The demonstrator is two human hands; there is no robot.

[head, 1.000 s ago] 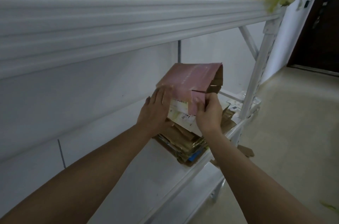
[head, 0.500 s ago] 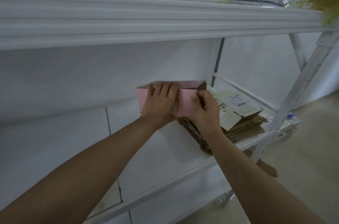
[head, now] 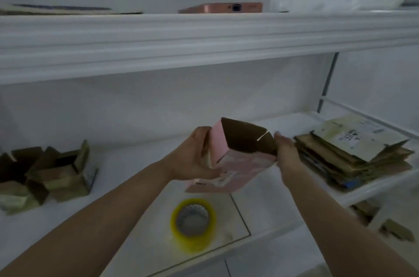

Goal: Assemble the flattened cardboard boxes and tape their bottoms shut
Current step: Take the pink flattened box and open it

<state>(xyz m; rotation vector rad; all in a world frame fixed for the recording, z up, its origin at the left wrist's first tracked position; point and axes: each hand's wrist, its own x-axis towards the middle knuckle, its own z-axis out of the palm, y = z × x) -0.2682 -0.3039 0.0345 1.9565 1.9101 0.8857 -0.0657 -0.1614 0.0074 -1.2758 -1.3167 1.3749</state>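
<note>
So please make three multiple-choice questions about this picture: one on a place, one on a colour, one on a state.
1. Where does the tape roll lie?
A. on the top shelf
B. on the shelf below the pink box
C. on the flat stack

2. What colour is the outside of the held box?
A. pink
B. blue
C. green

3. In what state is that box?
A. flat on the stack
B. opened up, held by both hands
C. taped and set aside

Answers:
1 B: the roll lies on the shelf, nearer the camera than the box.
2 A: its outer faces are pink.
3 B: the left hand and right hand hold its sides, and its brown inside shows.
</note>
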